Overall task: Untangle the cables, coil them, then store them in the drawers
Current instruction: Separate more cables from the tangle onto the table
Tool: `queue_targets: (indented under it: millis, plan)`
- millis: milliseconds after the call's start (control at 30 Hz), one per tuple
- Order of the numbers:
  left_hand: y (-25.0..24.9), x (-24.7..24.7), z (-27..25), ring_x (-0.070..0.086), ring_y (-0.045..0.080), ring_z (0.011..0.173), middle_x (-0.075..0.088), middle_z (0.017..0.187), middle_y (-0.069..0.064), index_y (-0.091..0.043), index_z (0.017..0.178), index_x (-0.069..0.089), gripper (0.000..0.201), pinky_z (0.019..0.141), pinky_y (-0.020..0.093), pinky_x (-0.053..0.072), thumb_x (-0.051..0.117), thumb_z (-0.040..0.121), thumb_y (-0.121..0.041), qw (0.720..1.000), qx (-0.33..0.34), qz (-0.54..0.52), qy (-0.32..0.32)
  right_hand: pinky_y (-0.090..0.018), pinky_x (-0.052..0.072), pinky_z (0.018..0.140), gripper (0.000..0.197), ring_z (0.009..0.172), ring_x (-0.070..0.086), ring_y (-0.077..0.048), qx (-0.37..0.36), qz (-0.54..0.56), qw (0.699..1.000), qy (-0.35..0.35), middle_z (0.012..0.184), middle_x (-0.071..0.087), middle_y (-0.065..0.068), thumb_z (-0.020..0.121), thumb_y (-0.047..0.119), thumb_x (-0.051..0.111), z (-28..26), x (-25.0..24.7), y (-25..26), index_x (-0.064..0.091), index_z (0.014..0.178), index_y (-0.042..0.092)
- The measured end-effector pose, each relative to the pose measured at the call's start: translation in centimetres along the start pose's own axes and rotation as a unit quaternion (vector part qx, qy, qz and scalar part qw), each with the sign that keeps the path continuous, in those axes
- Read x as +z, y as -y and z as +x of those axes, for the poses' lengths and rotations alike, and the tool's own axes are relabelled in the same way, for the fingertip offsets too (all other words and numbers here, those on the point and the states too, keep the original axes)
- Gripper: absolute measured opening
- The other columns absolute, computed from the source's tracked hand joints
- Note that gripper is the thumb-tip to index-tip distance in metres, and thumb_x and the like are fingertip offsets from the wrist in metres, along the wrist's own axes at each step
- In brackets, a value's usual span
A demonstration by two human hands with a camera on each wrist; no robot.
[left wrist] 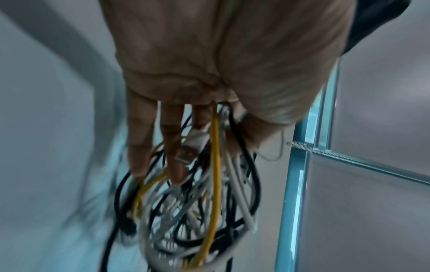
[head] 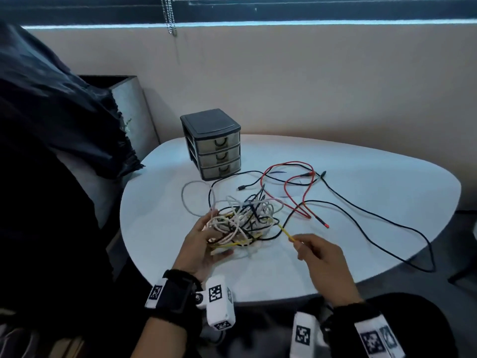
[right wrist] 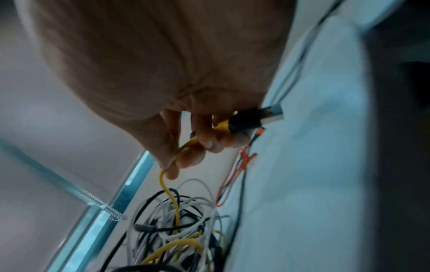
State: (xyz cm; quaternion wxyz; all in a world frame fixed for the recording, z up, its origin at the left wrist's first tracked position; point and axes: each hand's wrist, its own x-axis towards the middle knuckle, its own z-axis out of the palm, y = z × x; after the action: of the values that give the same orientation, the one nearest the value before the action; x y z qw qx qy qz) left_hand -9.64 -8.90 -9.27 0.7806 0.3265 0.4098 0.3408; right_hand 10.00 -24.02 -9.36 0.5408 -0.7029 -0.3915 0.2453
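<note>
I have my left hand (head: 204, 244) cupped under the knotted bundle of white, black and yellow cables (head: 245, 220), fingers loosely spread beneath and through the loops with the thumb closing on the near edge, so it carries the bundle more than it clamps it. My right hand (head: 320, 257) pinches the thin yellow cable (head: 286, 232) near its end; in the right wrist view the fingers curl round the strand and its black-and-silver USB plug (right wrist: 253, 119) sticks out past them.

The step, as I judge it, is freeing the yellow strand first. To do it well I should draw it away from the left hand slowly and along the line it leaves the knot, not across it, since a sideways tug would likely cinch the white loops tighter. The left fingers ought to part the loops and let slack feed out, not squeeze.

Beyond the right hand the red lead (head: 296, 184) and a long black cable (head: 361, 215) trail loose over the pale rounded table (head: 374, 177). The small dark three-drawer plastic cabinet (head: 211, 143) stands well beyond the left hand, all its drawers shut.
</note>
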Motion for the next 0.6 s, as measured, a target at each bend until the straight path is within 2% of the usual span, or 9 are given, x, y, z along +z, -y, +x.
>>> queue_targets:
  millis: [33,100,133,200,267,300,400,500,600]
  plan:
    - [0.3,-0.4,-0.4,0.066,0.033,0.097,0.072,0.106,0.006,-0.022,0.106,0.064,0.019,0.073,0.039,0.054,0.061,0.088,-0.026,1.0,-0.021,0.01,-0.011,-0.01,0.037,0.057,0.017,0.055,0.05,0.001,0.019,0.012,1.0,-0.006,0.057,0.059,0.01,0.094,0.007,0.062,-1.0,0.3,-0.8,0.074,0.087,0.017]
    - [1.0,-0.7,-1.0,0.068,0.032,0.095,0.074,0.103,0.008,-0.021,0.101,0.063,0.044,0.07,0.037,0.055,0.066,0.08,-0.06,0.997,-0.043,0.049,-0.04,-0.01,0.036,0.054,0.017,0.052,0.049,0.001,0.044,0.013,0.999,-0.012,0.059,0.058,0.005,0.094,0.005,0.061,-2.2,1.0,-1.9,0.074,0.087,0.013]
    - [1.5,-0.7,-0.9,0.069,0.03,0.091,0.075,0.101,0.009,-0.018,0.103,0.065,0.058,0.066,0.036,0.055,0.071,0.073,-0.067,0.995,-0.037,0.068,-0.064,-0.01,0.035,0.052,0.016,0.051,0.048,0.001,0.05,0.008,0.999,-0.015,0.06,0.058,0.002,0.094,0.005,0.061,-2.5,1.2,-2.2,0.074,0.088,0.012]
    - [2.4,-0.5,-1.0,0.069,0.026,0.08,0.076,0.093,0.009,-0.012,0.106,0.068,0.066,0.066,0.037,0.058,0.086,0.061,-0.058,0.988,-0.01,0.107,-0.107,-0.01,0.036,0.052,0.014,0.051,0.049,0.0,0.051,-0.003,0.998,-0.022,0.062,0.059,-0.003,0.094,0.006,0.062,-2.2,1.1,-2.1,0.074,0.089,0.011]
    - [2.9,-0.3,-1.3,0.071,0.023,0.074,0.077,0.088,0.008,-0.011,0.104,0.072,0.049,0.074,0.039,0.061,0.091,0.066,-0.034,0.98,0.02,0.155,-0.126,-0.009,0.038,0.055,0.014,0.052,0.05,0.001,0.048,0.001,0.999,-0.026,0.062,0.061,-0.004,0.094,0.007,0.062,-1.8,0.7,-1.7,0.074,0.089,0.012]
    - [3.1,-0.3,-1.4,0.071,0.021,0.071,0.077,0.086,0.007,-0.011,0.101,0.073,0.037,0.073,0.035,0.06,0.088,0.07,-0.023,0.974,0.033,0.181,-0.129,-0.009,0.039,0.056,0.014,0.053,0.051,0.001,0.048,0.003,0.998,-0.027,0.062,0.063,-0.005,0.094,0.008,0.062,-1.5,0.6,-1.4,0.073,0.089,0.014]
    - [3.0,-0.6,-2.0,0.063,0.011,0.054,0.073,0.076,0.005,-0.012,0.086,0.072,0.01,0.052,0.021,0.051,0.077,0.079,-0.005,0.967,0.067,0.223,-0.108,-0.01,0.036,0.048,0.012,0.046,0.045,-0.001,0.06,0.001,0.997,-0.046,0.065,0.068,-0.008,0.095,0.009,0.062,-1.0,0.7,-1.0,0.069,0.087,0.013]
    - [2.5,-1.3,-2.3,0.06,0.008,0.054,0.071,0.075,0.001,-0.015,0.084,0.072,0.015,0.051,0.019,0.047,0.076,0.08,-0.001,0.965,0.091,0.237,-0.066,-0.01,0.034,0.045,0.012,0.046,0.046,-0.004,0.068,-0.012,0.996,-0.054,0.07,0.068,-0.011,0.094,0.008,0.062,-0.3,0.5,-1.0,0.068,0.086,0.015]
    - [1.9,-2.3,-2.4,0.064,0.01,0.064,0.074,0.086,-0.003,-0.016,0.095,0.072,0.028,0.058,0.02,0.049,0.082,0.074,-0.001,0.969,0.096,0.226,-0.026,-0.013,0.041,0.059,0.018,0.07,0.059,-0.015,0.073,-0.027,0.997,-0.022,0.076,0.068,-0.004,0.093,0.01,0.063,0.4,-0.2,-1.6,0.07,0.082,0.022]
